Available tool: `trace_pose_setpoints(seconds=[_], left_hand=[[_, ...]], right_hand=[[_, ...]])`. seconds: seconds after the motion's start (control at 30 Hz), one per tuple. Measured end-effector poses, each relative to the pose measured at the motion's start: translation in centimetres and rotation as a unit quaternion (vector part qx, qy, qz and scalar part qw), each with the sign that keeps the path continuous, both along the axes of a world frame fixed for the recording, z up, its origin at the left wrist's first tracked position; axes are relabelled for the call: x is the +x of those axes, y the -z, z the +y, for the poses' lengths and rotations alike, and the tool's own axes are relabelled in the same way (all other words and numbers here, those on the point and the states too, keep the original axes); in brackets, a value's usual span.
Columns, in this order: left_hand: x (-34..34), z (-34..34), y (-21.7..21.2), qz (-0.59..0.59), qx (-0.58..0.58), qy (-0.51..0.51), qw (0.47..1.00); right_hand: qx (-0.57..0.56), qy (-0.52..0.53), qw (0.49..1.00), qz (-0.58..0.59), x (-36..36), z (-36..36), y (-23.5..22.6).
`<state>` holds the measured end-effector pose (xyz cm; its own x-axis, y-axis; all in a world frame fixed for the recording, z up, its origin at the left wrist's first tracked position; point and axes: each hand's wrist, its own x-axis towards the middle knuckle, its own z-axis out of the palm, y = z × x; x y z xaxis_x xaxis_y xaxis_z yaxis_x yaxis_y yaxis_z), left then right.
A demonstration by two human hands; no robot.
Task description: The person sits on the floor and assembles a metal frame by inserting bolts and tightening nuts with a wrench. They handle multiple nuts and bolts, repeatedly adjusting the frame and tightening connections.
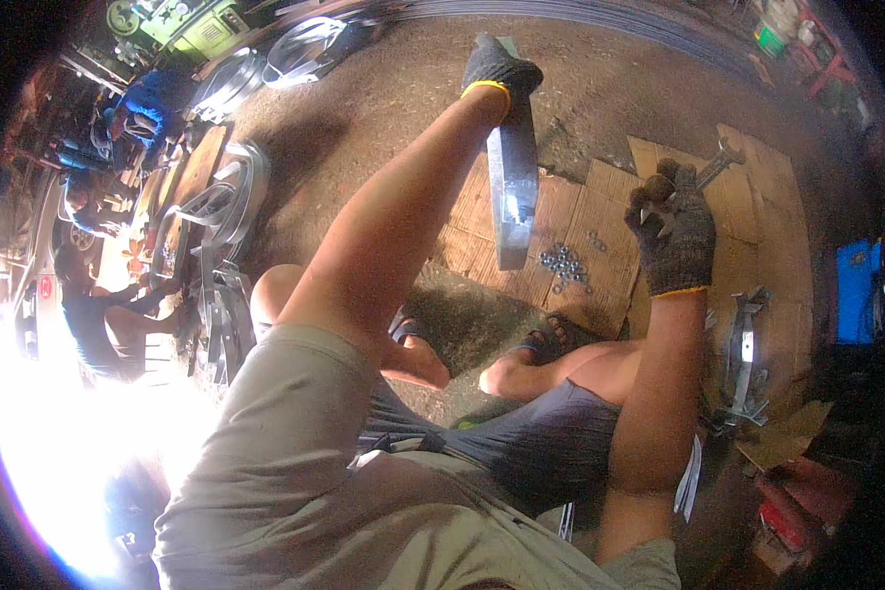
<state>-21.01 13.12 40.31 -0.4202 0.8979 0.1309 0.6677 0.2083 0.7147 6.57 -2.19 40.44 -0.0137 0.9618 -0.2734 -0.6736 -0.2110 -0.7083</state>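
My left hand, in a dark knit glove with a yellow cuff edge, is stretched far forward and closed around the upper end of a flat, shiny metal strip. The strip points back toward me, its near end over the cardboard. On the right, my gloved right hand has its fingers curled around a wrench, whose jaw end sticks out beyond them to the upper right. Small pale metal bits show between those fingers, too small to name. Several loose metal nuts lie between my hands on the cardboard sheet.
Bent metal frames pile up at left, and metal hoops lie farther off. Other people crouch at far left. A metal bracket lies right of my arm. A green machine stands at the back left, a blue box at right.
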Motion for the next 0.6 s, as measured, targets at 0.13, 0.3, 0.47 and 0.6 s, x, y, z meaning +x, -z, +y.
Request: trace_pose_setpoints(seconds=[0.13,0.3,0.47,0.6], left_hand=[[-1.4,-0.4,0.1,-0.004,-0.011,0.006,1.0],[-2.5,0.4,0.9,-0.096,-0.01,0.026,0.995],[-8.4,3.1,4.0,-0.008,0.028,0.032,0.999],[-3.1,1.5,1.7,-0.149,0.028,-0.055,0.987]], right_hand=[[-0.034,-0.016,0.999,0.006,-1.0,0.2,0.1],[0.03,-0.075,0.995,-0.055,-1.4,0.0,2.0],[-0.032,-0.061,0.991,0.112,-3.3,0.2,1.6],[-0.059,0.063,0.991,0.106,-1.5,0.2,3.1]])
